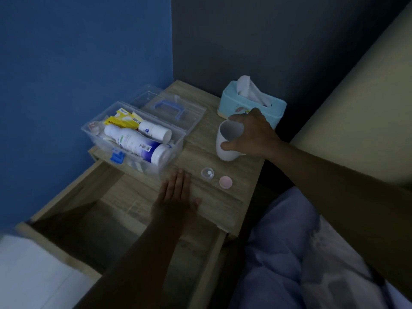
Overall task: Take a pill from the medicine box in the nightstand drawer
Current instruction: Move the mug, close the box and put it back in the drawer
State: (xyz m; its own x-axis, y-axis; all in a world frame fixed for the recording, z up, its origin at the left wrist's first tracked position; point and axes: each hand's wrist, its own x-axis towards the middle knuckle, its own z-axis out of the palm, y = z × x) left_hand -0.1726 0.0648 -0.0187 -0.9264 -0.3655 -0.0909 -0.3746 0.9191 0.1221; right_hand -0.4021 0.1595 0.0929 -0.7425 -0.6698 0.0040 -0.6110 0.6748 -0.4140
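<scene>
Head view: right hand point(252, 134) around cup point(227, 141)

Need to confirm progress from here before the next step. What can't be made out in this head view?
- White cup: contents hidden; the right hand wraps its rim and the angle shows only the inner wall.
- Small clear container: pill count too small to tell.
- Medicine box: bottle labels too small and dim to read.
- Open drawer: front part covered by the left hand and forearm.
</scene>
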